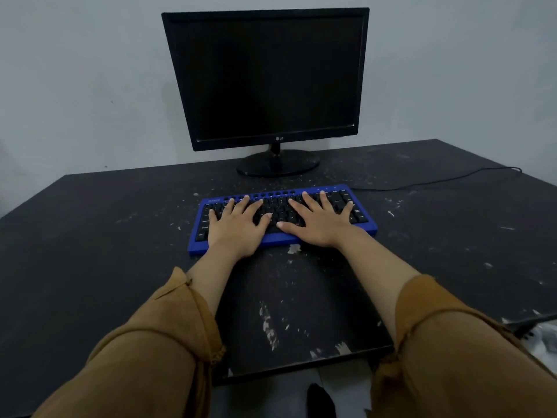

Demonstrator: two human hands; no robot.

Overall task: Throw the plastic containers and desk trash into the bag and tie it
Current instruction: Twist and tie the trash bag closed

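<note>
No plastic containers and no bag anywhere in view; only, at the lower right past the desk's edge, a pale crinkled scrap [544,334], too cut off to name. So, by judgement, no throwing or tying step in hand right now, and no telling how much of the task is done. Next move, likely: lifting both hands off the keys and turning to find the trash and bag off-frame. Left hand [238,226] and right hand [322,221] both spread flat, fingers straight and splayed, resting on a small keyboard [277,206], holding nothing. Hard plastic there: bright blue frame around black keys, a row of round holes along the far edge. Behind, a dark glossy monitor [265,76] on an oval foot; to the right, a thin black cable [437,180]. Underneath, a matte black desk [90,236], rough, flecked with pale chips and scuffs. Loose mustard sleeves [156,342], soft cloth, gathered at the forearms.
</note>
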